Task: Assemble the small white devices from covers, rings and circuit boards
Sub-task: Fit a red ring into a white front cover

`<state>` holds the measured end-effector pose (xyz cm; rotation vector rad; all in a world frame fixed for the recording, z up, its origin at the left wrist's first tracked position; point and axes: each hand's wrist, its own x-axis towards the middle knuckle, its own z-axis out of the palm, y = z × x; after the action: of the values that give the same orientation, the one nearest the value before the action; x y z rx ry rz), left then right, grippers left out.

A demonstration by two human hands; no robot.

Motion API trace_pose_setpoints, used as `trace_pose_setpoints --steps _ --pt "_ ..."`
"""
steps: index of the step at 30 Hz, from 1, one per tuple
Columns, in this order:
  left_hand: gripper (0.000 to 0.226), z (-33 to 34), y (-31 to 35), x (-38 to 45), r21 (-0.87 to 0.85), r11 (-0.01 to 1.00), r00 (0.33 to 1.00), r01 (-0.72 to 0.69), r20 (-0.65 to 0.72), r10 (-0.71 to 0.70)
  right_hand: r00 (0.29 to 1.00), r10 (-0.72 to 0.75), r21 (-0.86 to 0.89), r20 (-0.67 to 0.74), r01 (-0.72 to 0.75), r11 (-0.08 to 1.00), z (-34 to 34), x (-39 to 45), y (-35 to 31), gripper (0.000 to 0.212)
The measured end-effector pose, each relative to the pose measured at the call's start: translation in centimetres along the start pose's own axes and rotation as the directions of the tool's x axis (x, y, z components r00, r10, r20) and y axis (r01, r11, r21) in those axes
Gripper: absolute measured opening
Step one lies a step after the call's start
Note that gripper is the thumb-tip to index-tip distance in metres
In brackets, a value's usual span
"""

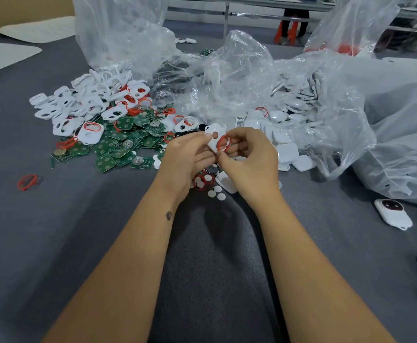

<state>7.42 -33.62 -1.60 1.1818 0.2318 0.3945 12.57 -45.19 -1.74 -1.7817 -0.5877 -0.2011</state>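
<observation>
left hand (190,154): fingers curled round a small white plastic cover w/ a round hole (214,138), holding it up over the table, just in front of the piles
right hand (248,157): thumb + fingers pinching a thin red rubber ring (223,143) right against the cover's lower right edge, ring touching the cover
covers pile: heap of white plastic covers w/ oval cutouts (78,105) at mid-left, some w/ red rings already sitting in them
boards: green square circuit boards (118,147) spilled just in front of that heap, a few w/ round silver coin-cell holders on top
discs: small white round discs (216,193) on the mat under the hands, next to more red rings
loose ring: one red ring by itself (27,181) far left, well apart from the piles
finished unit: white rounded device w/ a dark red-rimmed circle (392,214) alone at right
bags: crumpled clear plastic bags (239,78) behind, the right one full of white shells
surface: dark grey textured mat (214,268)
writing/brands: nothing readable, board print too small to tell
</observation>
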Motion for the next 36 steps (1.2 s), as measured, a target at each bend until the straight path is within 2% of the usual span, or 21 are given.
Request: trace_pose_setpoints --steps 4,7,13,18,20,23,29,36 --pt "0.011 0.11 -0.25 -0.21 0.064 0.996 0.997 -0.065 0.053 0.062 1.000 0.012 0.016 -0.004 -0.012 1.000 0.05 -0.02 0.07 0.026" --pt "0.016 0.13 -0.44 -0.36 0.047 0.993 0.989 -0.110 0.102 0.105 0.999 0.000 0.031 -0.037 0.002 1.000 0.15 -0.05 0.07 0.023" --pt "0.014 -0.07 -0.38 -0.27 0.079 0.994 0.994 -0.076 0.080 0.069 0.997 -0.065 0.065 -0.032 0.067 0.996 0.00 -0.17 -0.21 0.036" --pt "0.016 -0.16 -0.13 -0.38 0.003 1.000 0.994 -0.031 0.109 0.031 1.000 0.013 0.169 -0.010 -0.011 0.986 -0.10 -0.12 -0.38 0.028" --pt "0.015 -0.14 -0.23 -0.37 -0.006 1.000 0.995 -0.030 0.094 0.030 1.000 0.027 0.178 -0.007 -0.026 0.984 0.00 -0.17 -0.53 0.031" --pt "0.017 -0.03 -0.58 -0.23 -0.015 0.999 0.997 -0.052 0.061 0.053 0.999 0.044 0.169 -0.015 -0.041 0.985 0.23 -0.24 -0.69 0.039" --pt "0.020 0.23 -0.89 -0.09 -0.014 0.995 0.995 -0.094 0.042 0.094 0.990 0.136 0.222 -0.044 -0.123 0.967 0.55 -0.23 -0.79 0.033" --pt "0.027 0.27 -0.58 -0.18 0.010 1.000 0.999 -0.022 0.040 0.022 0.985 0.174 0.289 -0.021 -0.160 0.944 0.43 -0.14 -0.65 0.030"
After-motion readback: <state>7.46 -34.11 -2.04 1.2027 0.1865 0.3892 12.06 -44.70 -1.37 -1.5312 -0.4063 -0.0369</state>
